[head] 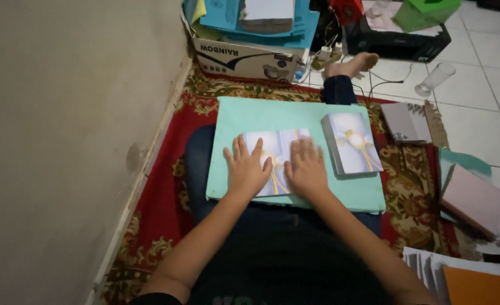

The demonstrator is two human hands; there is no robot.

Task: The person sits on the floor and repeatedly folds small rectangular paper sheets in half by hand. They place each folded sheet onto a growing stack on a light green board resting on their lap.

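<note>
Head cam: left hand (246, 169) & right hand (306, 168) flat, fingers spread, on prob. open printed card (275, 148).

One head-worn view, looking steeply down.
It faces the lap board (233, 116) at frame centre from close above, wall (63, 113) filling the left, tiled floor (487, 85) upper right.

glass (435, 78) on tiles | cardboard box (243, 58) | red patterned rug (165, 169)
</note>
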